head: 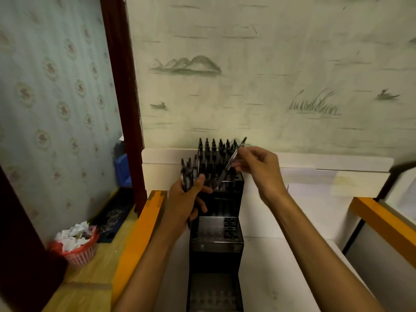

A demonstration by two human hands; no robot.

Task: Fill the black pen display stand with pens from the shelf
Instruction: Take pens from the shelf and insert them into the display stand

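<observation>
- Black pen display stand (216, 235) is set on a white surface (270, 255) straight ahead, between both forearms — stepped tiers, glossy hard plastic, perforated tops.
- Top tier is already packed with upright pens (213, 154); lower tiers are seen empty.
- One pen (229, 164) is pinched by the right hand (258, 167), long axis tilted, lower tip aimed down-left at a top-tier hole just below — right hand is nearer.
- A bundle of pens (188, 174) is gripped upright in the left hand (191, 199), beside the stand's left edge.
</observation>
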